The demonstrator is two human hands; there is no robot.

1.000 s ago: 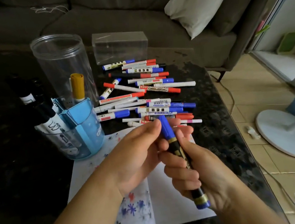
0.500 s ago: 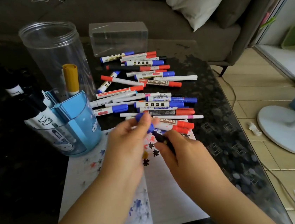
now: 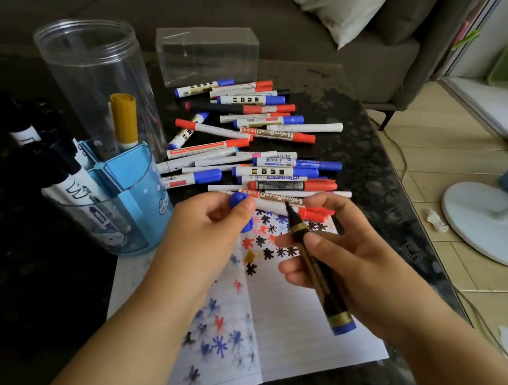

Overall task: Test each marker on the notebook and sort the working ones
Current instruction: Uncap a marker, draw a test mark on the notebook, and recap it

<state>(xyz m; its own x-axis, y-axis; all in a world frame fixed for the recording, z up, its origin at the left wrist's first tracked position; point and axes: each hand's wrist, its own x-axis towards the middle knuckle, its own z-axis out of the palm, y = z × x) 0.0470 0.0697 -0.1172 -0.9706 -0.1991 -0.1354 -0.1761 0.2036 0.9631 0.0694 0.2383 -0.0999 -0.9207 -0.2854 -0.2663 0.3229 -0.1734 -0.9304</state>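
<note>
Gripped in the right hand (image 3: 343, 264), uncapped marker (image 3: 317, 275); left hand (image 3: 206, 229) pinches its blue cap (image 3: 238, 201).

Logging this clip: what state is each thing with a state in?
Black marker with gold bands: uncapped, in right hand.
Blue cap: off, pinched by left hand.
White lined notebook: open, scribbled.
Tall clear plastic jar: lidless.
</note>
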